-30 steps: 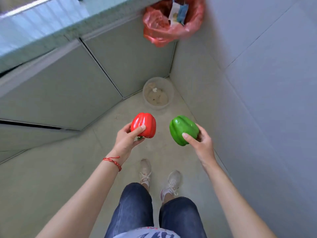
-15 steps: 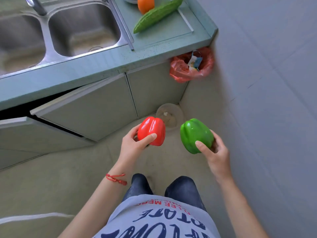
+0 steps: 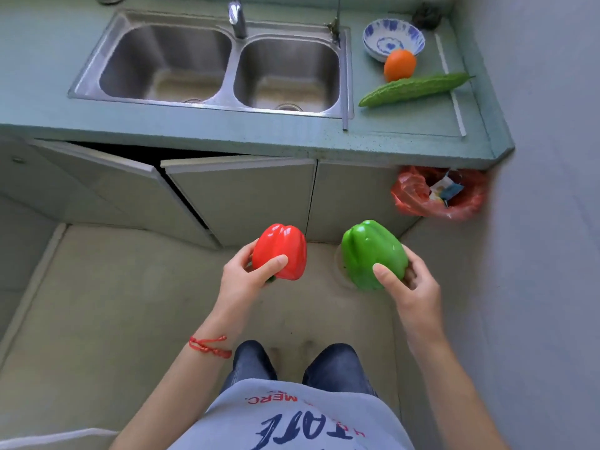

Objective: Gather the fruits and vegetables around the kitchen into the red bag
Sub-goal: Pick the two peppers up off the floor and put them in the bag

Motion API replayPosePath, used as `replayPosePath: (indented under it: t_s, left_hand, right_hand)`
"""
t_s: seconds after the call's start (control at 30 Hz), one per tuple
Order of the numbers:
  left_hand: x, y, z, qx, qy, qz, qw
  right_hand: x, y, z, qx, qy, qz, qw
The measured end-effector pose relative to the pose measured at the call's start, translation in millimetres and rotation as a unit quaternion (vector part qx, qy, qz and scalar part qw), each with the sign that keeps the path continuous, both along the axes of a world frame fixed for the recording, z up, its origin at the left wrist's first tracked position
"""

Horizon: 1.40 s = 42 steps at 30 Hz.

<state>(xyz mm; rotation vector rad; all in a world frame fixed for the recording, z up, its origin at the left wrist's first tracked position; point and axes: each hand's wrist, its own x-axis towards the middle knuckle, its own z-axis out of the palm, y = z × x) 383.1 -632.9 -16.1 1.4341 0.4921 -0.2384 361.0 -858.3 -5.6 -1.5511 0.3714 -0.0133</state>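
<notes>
My left hand (image 3: 243, 279) grips a red bell pepper (image 3: 282, 250) in front of the cabinets. A green bell pepper (image 3: 370, 251) sits in my right hand (image 3: 410, 287), beside the red one. The red bag (image 3: 409, 198) hangs open under the counter's right end, above and to the right of my right hand, with some paper scraps inside. On the counter to the right of the sink lie an orange (image 3: 399, 64) and a long green bitter gourd (image 3: 415, 89).
A double steel sink (image 3: 220, 69) with a tap is set in the green counter (image 3: 227, 131). Blue-and-white bowls (image 3: 393, 39) stand behind the orange. One cabinet door (image 3: 107, 186) is ajar. A wall (image 3: 552, 254) closes the right side. A round container on the floor is mostly hidden behind the green pepper.
My view has tilted up from the floor to the counter, bringing the sink, orange and gourd into sight. Both hands keep hold of their peppers.
</notes>
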Motion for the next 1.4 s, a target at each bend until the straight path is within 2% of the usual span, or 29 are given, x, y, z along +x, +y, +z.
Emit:
replayPosePath:
  t_s: [0.13, 0.3, 0.63, 0.77, 1.1, 1.27, 1.4]
  left_hand:
    - [-26, 0, -6, -0.013, 0.002, 0.122, 0.992]
    - [-77, 11, -11, -0.017, 0.007, 0.264, 0.964]
    - [-193, 59, -8, -0.025, -0.003, 0.517, 0.856]
    - [-253, 77, -6, -0.027, -0.012, 0.590, 0.807]
    - [-415, 93, 1, 0.012, -0.007, 0.754, 0.657]
    - [-462, 77, 1, -0.007, -0.006, 0.820, 0.573]
    - [-485, 71, 0, -0.004, 0.002, 0.873, 0.488]
  right_hand:
    - [19, -3, 1, -0.021, 0.012, 0.118, 0.993]
    - [28, 14, -4, -0.044, 0.030, 0.250, 0.967]
    - [-16, 129, 0, -0.041, 0.033, 0.466, 0.883]
    - [-53, 184, 0, -0.043, 0.029, 0.552, 0.832]
    - [-167, 306, 4, -0.050, 0.011, 0.723, 0.689]
    - [-214, 348, 7, -0.052, 0.001, 0.791, 0.609]
    - [-252, 380, 5, -0.053, 0.004, 0.846, 0.531]
